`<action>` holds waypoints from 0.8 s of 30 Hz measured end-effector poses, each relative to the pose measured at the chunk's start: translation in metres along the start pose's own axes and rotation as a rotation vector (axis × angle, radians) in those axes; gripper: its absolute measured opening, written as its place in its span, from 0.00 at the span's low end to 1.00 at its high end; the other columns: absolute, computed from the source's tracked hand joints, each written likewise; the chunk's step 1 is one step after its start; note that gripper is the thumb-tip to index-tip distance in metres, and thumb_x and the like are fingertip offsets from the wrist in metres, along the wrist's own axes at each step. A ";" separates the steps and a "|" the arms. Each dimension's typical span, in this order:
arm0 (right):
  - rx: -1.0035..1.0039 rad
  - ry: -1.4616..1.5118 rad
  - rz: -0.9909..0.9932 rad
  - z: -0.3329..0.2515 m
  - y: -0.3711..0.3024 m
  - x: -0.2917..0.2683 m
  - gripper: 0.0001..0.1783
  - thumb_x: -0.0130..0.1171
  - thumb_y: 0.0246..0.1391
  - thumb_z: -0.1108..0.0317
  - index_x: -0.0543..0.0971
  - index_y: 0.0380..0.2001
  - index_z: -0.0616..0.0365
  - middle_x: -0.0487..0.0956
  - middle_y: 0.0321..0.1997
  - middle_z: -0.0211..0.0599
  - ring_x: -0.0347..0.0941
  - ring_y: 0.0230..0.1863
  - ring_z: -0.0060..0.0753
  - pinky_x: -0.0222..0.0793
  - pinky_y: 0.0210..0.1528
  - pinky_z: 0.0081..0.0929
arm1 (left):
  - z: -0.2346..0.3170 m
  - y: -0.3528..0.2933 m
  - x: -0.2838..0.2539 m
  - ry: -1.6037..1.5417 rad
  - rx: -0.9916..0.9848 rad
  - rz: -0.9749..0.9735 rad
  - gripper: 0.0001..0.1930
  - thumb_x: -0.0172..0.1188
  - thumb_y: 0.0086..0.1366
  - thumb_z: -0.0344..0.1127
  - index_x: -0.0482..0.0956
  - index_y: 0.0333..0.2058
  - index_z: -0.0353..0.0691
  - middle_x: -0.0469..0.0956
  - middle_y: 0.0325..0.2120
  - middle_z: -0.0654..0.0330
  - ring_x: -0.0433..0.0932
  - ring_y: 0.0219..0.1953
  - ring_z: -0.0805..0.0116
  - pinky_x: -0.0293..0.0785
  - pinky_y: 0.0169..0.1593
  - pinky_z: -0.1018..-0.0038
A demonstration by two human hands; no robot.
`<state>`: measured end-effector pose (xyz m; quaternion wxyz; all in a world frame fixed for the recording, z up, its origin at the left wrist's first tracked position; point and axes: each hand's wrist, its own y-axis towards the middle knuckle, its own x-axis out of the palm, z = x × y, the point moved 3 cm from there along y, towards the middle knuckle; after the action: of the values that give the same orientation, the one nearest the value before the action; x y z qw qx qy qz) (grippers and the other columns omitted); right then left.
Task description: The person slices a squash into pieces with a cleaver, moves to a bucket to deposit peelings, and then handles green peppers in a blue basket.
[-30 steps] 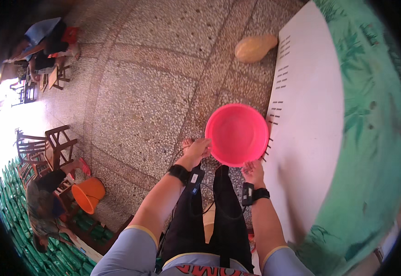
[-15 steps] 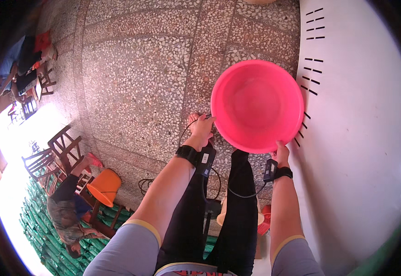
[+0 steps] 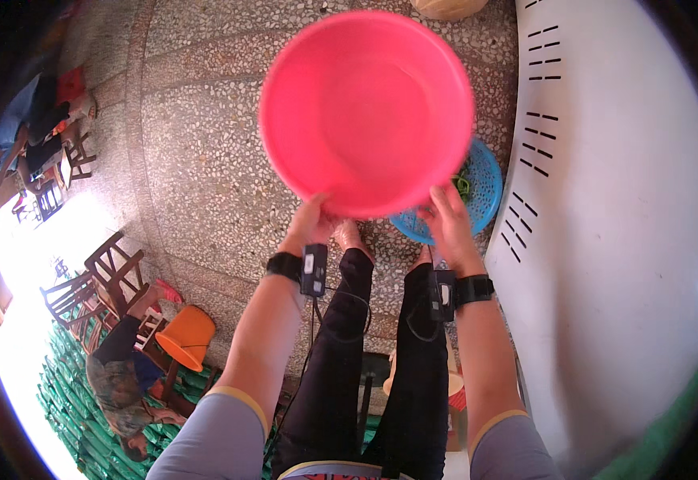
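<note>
A round pink basin hangs in the air in front of me, with nothing visible inside it. My left hand is closed on its near rim at the left. At the right of that same rim my right hand grips it too, with some fingers hidden under the edge. Beneath the basin, near my right hand, a blue perforated colander sits on the floor. Some green vegetable pieces show in it; the basin hides the rest.
To the right stands a large white slotted panel. A tan rounded object lies at the far edge. On the left are an orange bucket, wooden chairs and a seated person by green bundles. Cables hang from my wrists.
The basin has moved up, left and closer to me with both hands on it. The blue colander, hidden before, now shows beneath it.
</note>
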<state>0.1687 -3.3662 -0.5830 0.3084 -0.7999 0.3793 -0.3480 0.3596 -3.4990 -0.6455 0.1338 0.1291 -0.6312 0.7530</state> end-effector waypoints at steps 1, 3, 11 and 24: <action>0.021 0.040 -0.028 0.007 0.001 0.007 0.22 0.52 0.51 0.61 0.65 0.48 0.59 0.71 0.43 0.33 0.69 0.41 0.26 0.66 0.35 0.24 | 0.011 0.006 0.006 -0.117 0.047 0.045 0.14 0.49 0.60 0.33 0.64 0.44 0.34 0.70 0.41 0.54 0.71 0.41 0.63 0.73 0.44 0.67; 0.052 0.081 -0.061 0.030 -0.001 0.004 0.23 0.52 0.52 0.60 0.64 0.48 0.60 0.71 0.43 0.34 0.69 0.40 0.26 0.66 0.35 0.23 | 0.028 0.020 0.010 -0.238 0.098 0.102 0.14 0.48 0.60 0.32 0.64 0.43 0.33 0.70 0.40 0.53 0.72 0.41 0.62 0.73 0.44 0.67; 0.361 -0.011 0.234 0.125 0.004 -0.103 0.22 0.52 0.51 0.63 0.64 0.48 0.61 0.72 0.37 0.35 0.73 0.31 0.25 0.64 0.23 0.16 | 0.042 0.067 0.042 -0.182 0.098 -0.095 0.16 0.50 0.60 0.40 0.64 0.44 0.38 0.68 0.41 0.57 0.68 0.46 0.53 0.68 0.48 0.62; 0.314 -0.455 0.162 0.145 0.123 -0.065 0.26 0.46 0.55 0.67 0.56 0.56 0.60 0.70 0.47 0.37 0.71 0.34 0.27 0.65 0.30 0.26 | -0.022 0.026 0.031 -0.006 -0.129 -0.139 0.20 0.44 0.63 0.42 0.59 0.51 0.41 0.66 0.45 0.54 0.70 0.43 0.59 0.69 0.46 0.68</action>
<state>0.2049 -3.3434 -0.7798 0.5326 -0.7670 0.3043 -0.1884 0.3203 -3.4802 -0.6617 0.1918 0.1657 -0.6683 0.6994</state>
